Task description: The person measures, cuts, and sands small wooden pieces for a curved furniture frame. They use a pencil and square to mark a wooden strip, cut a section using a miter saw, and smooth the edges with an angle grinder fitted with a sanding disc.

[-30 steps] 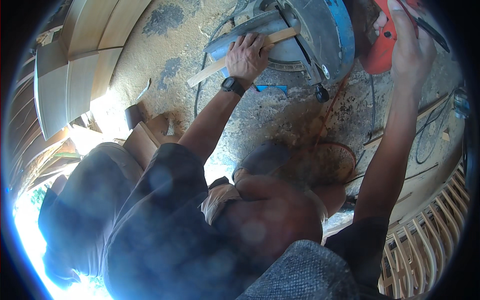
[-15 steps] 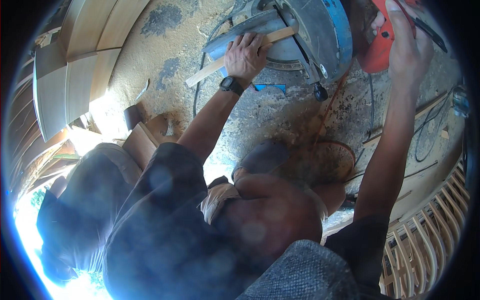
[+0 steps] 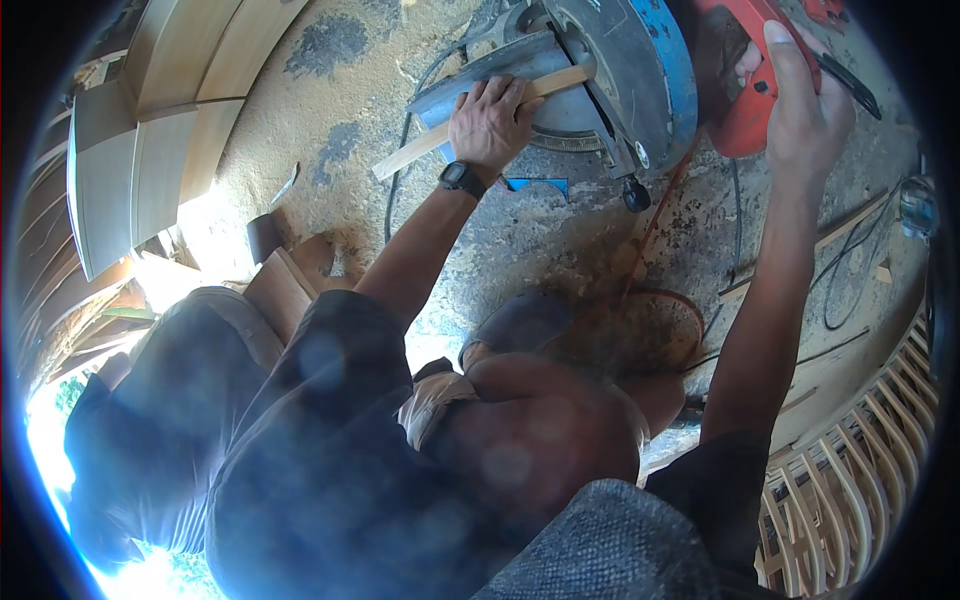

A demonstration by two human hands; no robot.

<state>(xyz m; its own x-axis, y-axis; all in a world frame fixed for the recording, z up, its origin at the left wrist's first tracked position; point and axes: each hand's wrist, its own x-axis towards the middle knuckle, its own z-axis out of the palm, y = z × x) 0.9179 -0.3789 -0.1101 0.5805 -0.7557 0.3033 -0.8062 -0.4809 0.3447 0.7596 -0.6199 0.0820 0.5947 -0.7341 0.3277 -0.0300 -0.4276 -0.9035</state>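
A thin wooden strip (image 3: 410, 158) lies across the grey base of a miter saw (image 3: 610, 70) on the concrete floor. My left hand (image 3: 488, 118), with a black watch on its wrist, presses the strip flat against the saw's fence. My right hand (image 3: 800, 105) grips the saw's red handle (image 3: 745, 120) at the upper right. The saw's blue blade guard (image 3: 665, 55) sits between my two hands. I squat over the floor, and my knees fill the middle of the view.
Curved pale wooden panels (image 3: 150, 150) are stacked at the left. Bent wooden ribs (image 3: 860, 470) stand at the lower right. Black cables (image 3: 850, 270) and an orange cord (image 3: 650, 240) trail over the dusty floor, with wood offcuts (image 3: 285, 290) near my left knee.
My hands keep their holds on the strip and the handle. The view has shifted slightly; the right hand and handle sit a little higher.
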